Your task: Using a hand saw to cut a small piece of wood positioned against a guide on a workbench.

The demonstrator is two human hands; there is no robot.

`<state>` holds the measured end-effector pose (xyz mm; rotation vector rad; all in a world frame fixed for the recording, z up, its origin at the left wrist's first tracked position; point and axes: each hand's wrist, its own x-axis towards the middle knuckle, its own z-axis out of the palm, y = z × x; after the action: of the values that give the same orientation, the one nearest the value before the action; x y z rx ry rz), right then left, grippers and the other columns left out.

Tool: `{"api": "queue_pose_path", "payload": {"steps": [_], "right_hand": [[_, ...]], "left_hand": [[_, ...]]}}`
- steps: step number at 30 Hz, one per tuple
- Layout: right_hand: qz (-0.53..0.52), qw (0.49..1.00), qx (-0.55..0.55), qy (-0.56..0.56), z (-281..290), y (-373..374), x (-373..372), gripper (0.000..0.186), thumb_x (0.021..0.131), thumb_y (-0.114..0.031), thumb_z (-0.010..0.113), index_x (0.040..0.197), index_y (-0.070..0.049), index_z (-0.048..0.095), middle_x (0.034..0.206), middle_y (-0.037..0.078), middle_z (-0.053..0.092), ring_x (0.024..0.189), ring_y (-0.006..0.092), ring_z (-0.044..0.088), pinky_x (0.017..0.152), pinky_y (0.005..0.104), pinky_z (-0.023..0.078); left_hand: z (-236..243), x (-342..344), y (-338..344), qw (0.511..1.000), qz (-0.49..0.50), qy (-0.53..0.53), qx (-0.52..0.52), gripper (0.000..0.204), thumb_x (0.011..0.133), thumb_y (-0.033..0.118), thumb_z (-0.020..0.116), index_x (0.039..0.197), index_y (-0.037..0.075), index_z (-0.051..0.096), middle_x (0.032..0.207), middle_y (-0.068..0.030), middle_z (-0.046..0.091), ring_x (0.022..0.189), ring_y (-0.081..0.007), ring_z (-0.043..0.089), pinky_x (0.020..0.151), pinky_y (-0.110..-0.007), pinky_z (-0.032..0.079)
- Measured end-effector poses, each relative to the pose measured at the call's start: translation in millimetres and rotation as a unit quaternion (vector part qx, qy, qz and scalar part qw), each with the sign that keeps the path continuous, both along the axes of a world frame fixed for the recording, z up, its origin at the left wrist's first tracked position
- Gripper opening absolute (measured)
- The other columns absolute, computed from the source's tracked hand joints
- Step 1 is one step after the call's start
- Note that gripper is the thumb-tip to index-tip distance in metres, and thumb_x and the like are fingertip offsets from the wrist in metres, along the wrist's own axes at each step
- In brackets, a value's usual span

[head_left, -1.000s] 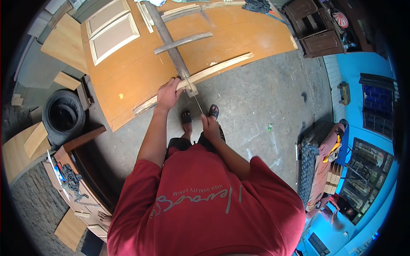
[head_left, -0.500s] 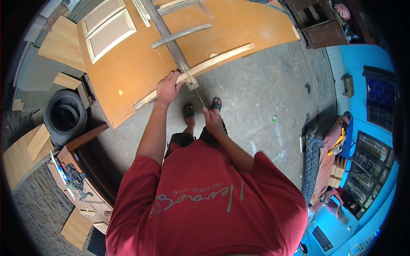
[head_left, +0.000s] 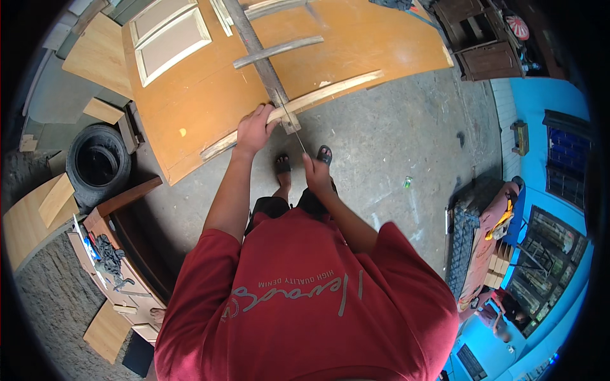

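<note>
My left hand (head_left: pixel 255 130) is wrapped round a long pale wooden strip (head_left: pixel 337 87) and presses it down at the near edge of the orange table. My right hand (head_left: pixel 319 176) is closed on a handsaw (head_left: pixel 300 142), seen almost edge-on as a thin line; its handle is hidden in my fist. The blade crosses the strip just right of my left hand, above the end of a dark wooden beam (head_left: pixel 264 68). That beam juts past the table edge. How deep the cut goes, I cannot tell.
The orange table (head_left: pixel 171 108) bears a grey crosspiece (head_left: pixel 279 51) and white-framed panels (head_left: pixel 171 47). Stacked tyres (head_left: pixel 98 162) and boards stand at left, beside a cluttered bench (head_left: pixel 121 279). Dark cabinets (head_left: pixel 489 60) are far right, a rolled mattress (head_left: pixel 467 241) at right. Another person (head_left: pixel 502 311) is at lower right.
My right hand has moved slightly forward with the saw, closer to the strip. My left hand keeps its hold. The whole view has shifted a little.
</note>
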<state>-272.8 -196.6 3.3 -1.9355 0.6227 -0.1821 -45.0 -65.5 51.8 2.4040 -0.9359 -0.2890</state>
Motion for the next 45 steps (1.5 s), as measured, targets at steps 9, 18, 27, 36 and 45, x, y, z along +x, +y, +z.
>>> {"api": "queue_pose_path", "payload": {"steps": [9,18,27,36,45], "right_hand": [[-0.038,0.999,-0.022,0.015,6,-14,92,0.059,0.11,-0.041,0.056,0.08,0.008,0.067,0.074,0.031,0.064,0.08,0.0524,0.068,0.068,0.058,0.051],[-0.014,0.999,-0.033,-0.003,15,0,-11,0.056,0.112,-0.04,0.057,0.079,0.006,0.066,0.067,0.027,0.061,0.06,0.0427,0.064,0.06,0.0507,0.046],[-0.024,0.999,-0.003,0.03,3,-6,67,0.057,0.11,-0.041,0.058,0.081,0.007,0.069,0.075,0.031,0.065,0.079,0.0525,0.068,0.069,0.056,0.052],[-0.001,0.999,0.0,0.046,19,-13,67,0.059,0.11,-0.041,0.056,0.079,0.007,0.068,0.074,0.031,0.065,0.078,0.0518,0.069,0.068,0.0564,0.051],[-0.012,1.0,-0.012,-0.005,-3,5,-15,0.06,0.112,-0.042,0.055,0.076,0.006,0.063,0.059,0.023,0.054,0.054,0.0338,0.056,0.057,0.0482,0.043]], "left_hand": [[5,1,-12,1.0,-0.009,0.007,-0.015,0.031,0.098,0.033,0.071,0.119,0.014,0.06,0.112,-0.0098,0.067,0.1,-0.0394,0.07,0.085,-0.05,0.056],[-3,0,4,1.0,0.004,-0.009,-0.01,0.031,0.098,0.032,0.07,0.12,0.014,0.059,0.111,-0.0102,0.067,0.099,-0.0392,0.07,0.085,-0.05,0.056],[1,4,-6,1.0,-0.002,0.002,-0.005,0.032,0.099,0.033,0.07,0.122,0.014,0.06,0.114,-0.0111,0.066,0.102,-0.0392,0.069,0.086,-0.05,0.056],[3,0,-5,1.0,-0.006,0.012,0.015,0.033,0.099,0.033,0.071,0.122,0.014,0.06,0.114,-0.0107,0.065,0.103,-0.0388,0.069,0.087,-0.05,0.056],[3,-1,-1,1.0,-0.002,0.002,0.003,0.031,0.098,0.031,0.07,0.121,0.014,0.06,0.112,-0.0109,0.065,0.1,-0.0395,0.069,0.086,-0.05,0.056]]}}
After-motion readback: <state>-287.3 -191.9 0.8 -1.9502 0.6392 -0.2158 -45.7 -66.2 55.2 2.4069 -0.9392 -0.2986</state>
